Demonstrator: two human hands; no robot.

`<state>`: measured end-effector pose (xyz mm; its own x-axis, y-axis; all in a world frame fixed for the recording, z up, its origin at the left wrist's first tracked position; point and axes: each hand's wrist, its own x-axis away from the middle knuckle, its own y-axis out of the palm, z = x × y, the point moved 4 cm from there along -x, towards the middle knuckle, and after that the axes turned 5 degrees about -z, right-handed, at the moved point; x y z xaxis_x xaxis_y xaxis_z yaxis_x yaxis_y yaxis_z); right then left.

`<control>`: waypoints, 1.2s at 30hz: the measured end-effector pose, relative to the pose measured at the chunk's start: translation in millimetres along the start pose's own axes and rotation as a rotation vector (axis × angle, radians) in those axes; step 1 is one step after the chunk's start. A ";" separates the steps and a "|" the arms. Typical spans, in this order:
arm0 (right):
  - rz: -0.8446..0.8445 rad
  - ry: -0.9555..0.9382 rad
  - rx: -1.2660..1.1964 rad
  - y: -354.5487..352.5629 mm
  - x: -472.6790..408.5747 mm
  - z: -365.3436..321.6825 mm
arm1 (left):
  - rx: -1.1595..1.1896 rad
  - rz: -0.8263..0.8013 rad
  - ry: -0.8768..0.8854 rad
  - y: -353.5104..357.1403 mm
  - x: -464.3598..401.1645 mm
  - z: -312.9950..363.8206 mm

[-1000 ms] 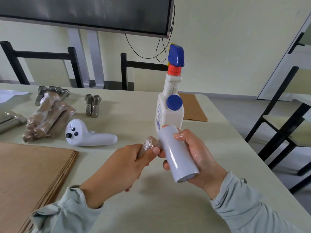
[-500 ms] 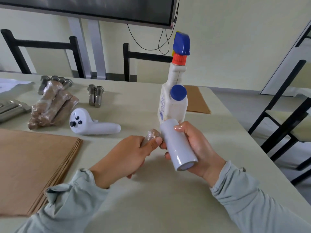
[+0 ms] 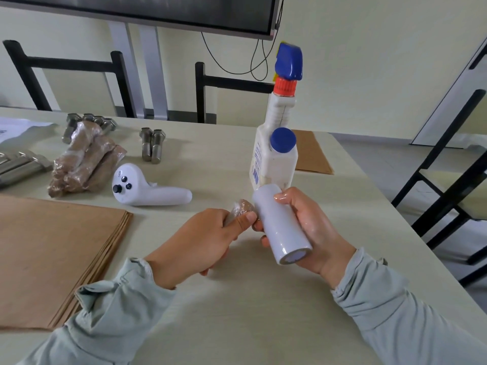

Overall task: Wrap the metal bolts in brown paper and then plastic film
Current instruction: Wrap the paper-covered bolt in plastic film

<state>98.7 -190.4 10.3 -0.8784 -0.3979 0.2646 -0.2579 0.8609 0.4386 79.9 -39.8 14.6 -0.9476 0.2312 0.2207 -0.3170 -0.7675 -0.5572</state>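
Left hand (image 3: 203,238) grips the wrapped bolt (image 3: 241,208); right hand (image 3: 305,225) clasps the film roll (image 3: 279,227) beside it. Slack film could bunch or tear.

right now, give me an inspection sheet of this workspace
surface: pale table, bare in front of the hands.
job's things: left hand grips a paper-wrapped bolt; right hand grips the film roll; wrapped bundles, bare bolts, brown paper stack lie to the left.
clutter: white controller, spray bottle.
hands: both busy, close together.
cables: black cable hangs from the screen.
surroundings: black chairs.
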 end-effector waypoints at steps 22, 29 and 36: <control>0.009 -0.065 0.080 8.3 -3.6 8.6 | 0.846 0.133 0.014 -79.1 23.1 9.5; 0.017 -0.066 0.165 4.1 -5.2 13.3 | 0.592 0.597 0.019 -209.2 28.7 -30.1; 0.115 -0.039 0.297 0.3 -23.8 12.3 | 0.534 0.718 -0.228 -272.1 16.2 -91.8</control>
<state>114.6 -176.8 -6.4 -0.9218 -0.2856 0.2622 -0.2576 0.9566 0.1365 147.1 227.7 96.3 -0.8610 -0.4864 0.1489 0.4577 -0.8685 -0.1901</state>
